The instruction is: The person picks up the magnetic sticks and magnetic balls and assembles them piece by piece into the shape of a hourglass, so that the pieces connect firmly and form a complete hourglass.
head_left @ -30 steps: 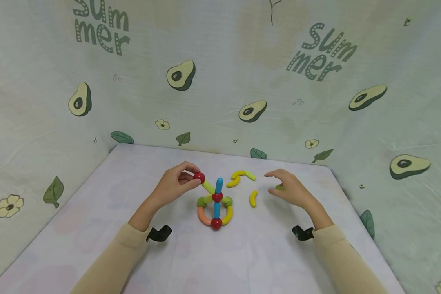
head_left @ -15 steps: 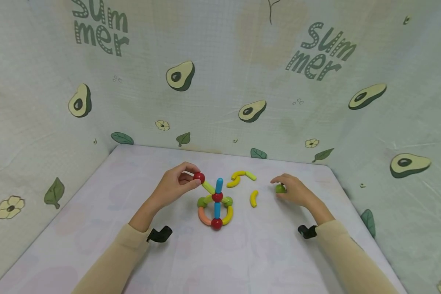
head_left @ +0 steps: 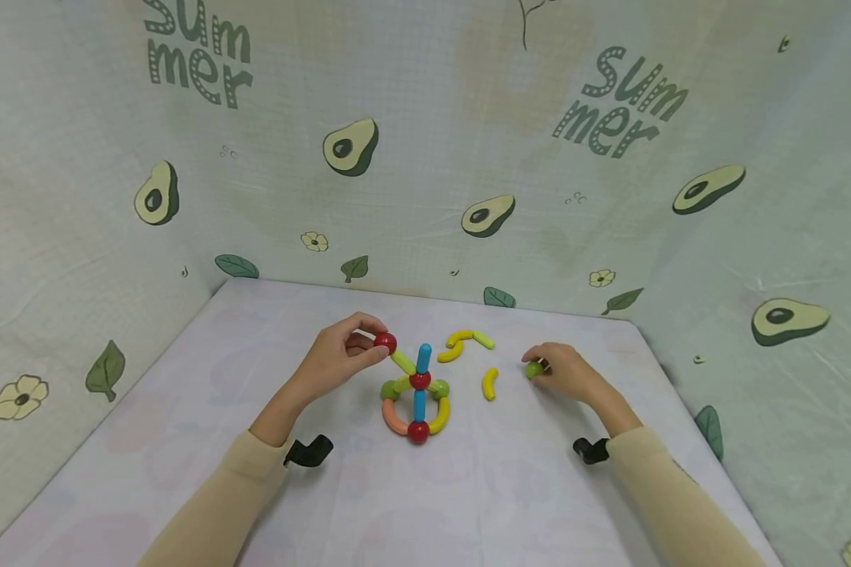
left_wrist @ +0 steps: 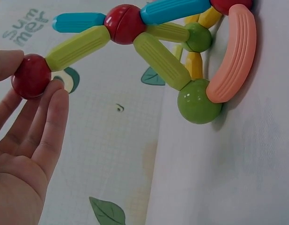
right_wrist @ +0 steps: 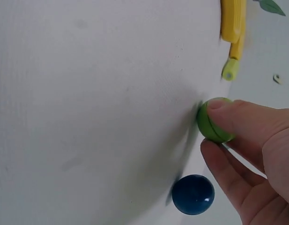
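My left hand (head_left: 336, 356) pinches a red ball (left_wrist: 32, 76) between thumb and fingers. That ball sits on the end of a lime-green stick (left_wrist: 78, 48), which joins the red centre ball (left_wrist: 126, 24) of a standing structure. Blue sticks, green balls, a curved salmon piece (left_wrist: 235, 54) and a curved yellow piece (head_left: 442, 415) form the rest of it, with a red ball (head_left: 418, 431) at its front base. To the right, my right hand (head_left: 569, 372) pinches a loose green ball (right_wrist: 214, 120) at the table surface. Close below that hand in the right wrist view lies a dark blue ball (right_wrist: 193, 194).
Between the structure and my right hand lies a curved yellow piece (head_left: 489, 383). Farther back are two curved yellow pieces (head_left: 459, 337) touching a short lime-green stick (head_left: 483, 339). A patterned cloth wall (head_left: 411, 260) rises behind the table (head_left: 425, 512).
My right hand has come down around the green ball and now pinches it, shifting it slightly left and nearer. The left hand and the structure have stayed in place.
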